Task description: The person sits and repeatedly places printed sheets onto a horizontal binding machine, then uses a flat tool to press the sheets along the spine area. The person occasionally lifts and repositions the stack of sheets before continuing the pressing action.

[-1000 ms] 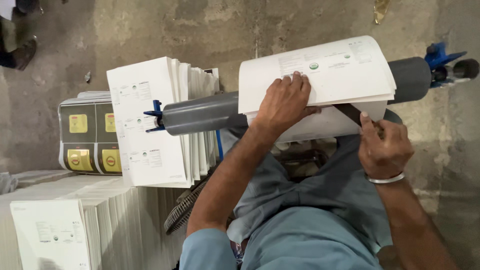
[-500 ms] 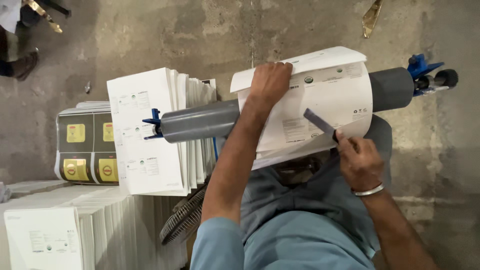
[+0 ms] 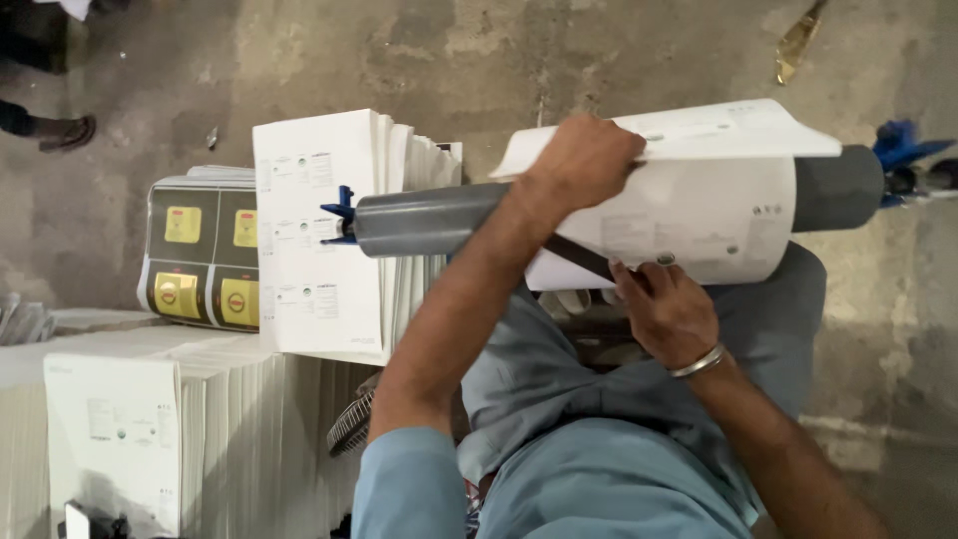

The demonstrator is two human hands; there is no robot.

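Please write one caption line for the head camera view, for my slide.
Left hand presses a white sheet around a grey pipe; right hand holds its lower edge.

sheet (image 3: 699, 200) wraps pipe (image 3: 429, 220); stack (image 3: 319, 230) left (floor beneath).
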